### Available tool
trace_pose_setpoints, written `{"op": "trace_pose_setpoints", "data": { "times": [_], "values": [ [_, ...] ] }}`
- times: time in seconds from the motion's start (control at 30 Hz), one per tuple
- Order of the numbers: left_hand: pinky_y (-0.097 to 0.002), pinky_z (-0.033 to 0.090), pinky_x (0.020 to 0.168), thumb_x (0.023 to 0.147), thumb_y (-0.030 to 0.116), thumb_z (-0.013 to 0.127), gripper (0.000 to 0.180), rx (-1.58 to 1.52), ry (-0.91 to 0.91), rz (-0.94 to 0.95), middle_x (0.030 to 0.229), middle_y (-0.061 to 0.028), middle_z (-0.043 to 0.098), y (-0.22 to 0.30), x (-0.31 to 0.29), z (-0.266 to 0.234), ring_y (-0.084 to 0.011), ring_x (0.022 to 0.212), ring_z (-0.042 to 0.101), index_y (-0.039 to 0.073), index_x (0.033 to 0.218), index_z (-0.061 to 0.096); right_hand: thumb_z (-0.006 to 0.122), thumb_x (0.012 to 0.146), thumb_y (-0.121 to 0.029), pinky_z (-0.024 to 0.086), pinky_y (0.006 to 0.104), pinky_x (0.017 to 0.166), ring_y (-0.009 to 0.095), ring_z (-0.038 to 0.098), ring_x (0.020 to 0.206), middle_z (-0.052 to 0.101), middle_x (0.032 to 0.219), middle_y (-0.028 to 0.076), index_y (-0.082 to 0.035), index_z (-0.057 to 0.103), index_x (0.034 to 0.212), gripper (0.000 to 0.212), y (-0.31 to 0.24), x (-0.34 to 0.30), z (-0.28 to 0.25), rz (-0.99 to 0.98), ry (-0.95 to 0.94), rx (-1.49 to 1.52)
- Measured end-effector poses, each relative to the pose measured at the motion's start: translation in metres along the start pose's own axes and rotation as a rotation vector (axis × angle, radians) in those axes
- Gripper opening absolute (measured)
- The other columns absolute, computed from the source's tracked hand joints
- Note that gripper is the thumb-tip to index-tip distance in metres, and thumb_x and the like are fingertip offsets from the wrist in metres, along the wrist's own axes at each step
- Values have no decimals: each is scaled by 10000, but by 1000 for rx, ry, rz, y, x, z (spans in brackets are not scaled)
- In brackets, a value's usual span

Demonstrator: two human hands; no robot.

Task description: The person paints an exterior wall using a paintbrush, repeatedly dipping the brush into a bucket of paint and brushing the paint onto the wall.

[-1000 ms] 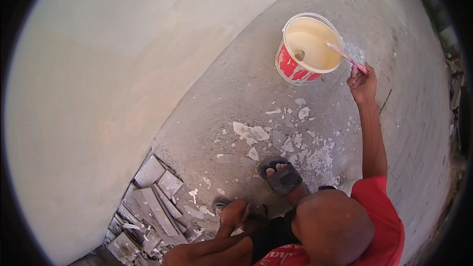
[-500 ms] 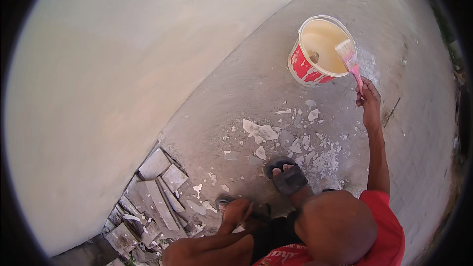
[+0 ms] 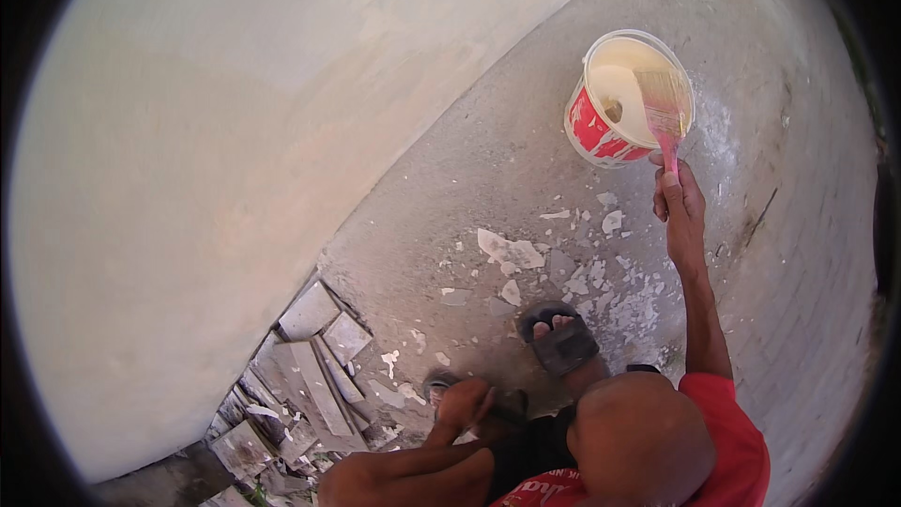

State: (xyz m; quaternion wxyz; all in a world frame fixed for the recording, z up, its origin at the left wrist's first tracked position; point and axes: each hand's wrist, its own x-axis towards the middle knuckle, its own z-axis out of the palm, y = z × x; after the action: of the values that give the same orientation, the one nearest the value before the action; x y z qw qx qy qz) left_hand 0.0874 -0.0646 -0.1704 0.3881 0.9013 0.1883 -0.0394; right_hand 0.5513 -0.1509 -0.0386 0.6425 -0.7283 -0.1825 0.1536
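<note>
"Where's the paintbrush (image 3: pixel 665 117)?"
"Far right, bristles (image 3: pixel 663 89) over the bucket (image 3: pixel 591 124); my right hand (image 3: pixel 683 199) is closed around its pink handle (image 3: pixel 669 144)."
"How does it handle?"
"Light, I'd guess: stiff handle, soft bristles, maybe slippery when wet. I'd grip behind the bristles."
"Your left hand (image 3: pixel 464 404)?"
"Fingers curled near my left sandal (image 3: pixel 439 381); whether they hold anything, I can't tell."

the rough grey floor (image 3: pixel 441 188) carries a round white-and-red bucket (image 3: pixel 591 127), upright at the far right. pale flat flakes (image 3: pixel 508 249) lie mostly scattered between it and a pair of dark sandals (image 3: pixel 567 350) at the near side. flat broken slabs (image 3: pixel 316 385) are heaped at the near left.
</note>
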Motion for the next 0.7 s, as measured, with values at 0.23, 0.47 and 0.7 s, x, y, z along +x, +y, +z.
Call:
{"op": "trace_pose_setpoints", "data": {
  "times": [0.23, 0.47, 0.7],
  "values": [
    [-475, 496, 656, 933, 220, 644, 213, 6, 22, -29, 772, -143, 560, -2, -7, -4, -378, 730, 606, 68, 809, 561, 437, 1096, -295, 355, 228, 531, 54, 420, 595, 469, 761, -23, -20, 534, 1272, 340, 11, -9, 126, 71, -264, 180],
    [-473, 500, 657, 933, 219, 649, 213, 53, -9, -45, 786, -141, 564, 3, 0, 2, -377, 731, 606, 64, 818, 558, 444, 1018, -132, 491, 385, 762, 268, 617, 806, 624, 974, 172, 21, 481, 1394, 407, 92, 113, 210, 0, 42, 58],
    [-475, 499, 654, 944, 230, 639, 224, 24, -22, -41, 786, -139, 565, 3, 0, 5, -374, 736, 609, 67, 816, 556, 521, 969, -41, 458, 477, 1031, 445, 589, 1214, 612, 1264, 317, 58, 472, 1397, 442, 88, 159, 238, -73, 140, -190]
  ]
}}
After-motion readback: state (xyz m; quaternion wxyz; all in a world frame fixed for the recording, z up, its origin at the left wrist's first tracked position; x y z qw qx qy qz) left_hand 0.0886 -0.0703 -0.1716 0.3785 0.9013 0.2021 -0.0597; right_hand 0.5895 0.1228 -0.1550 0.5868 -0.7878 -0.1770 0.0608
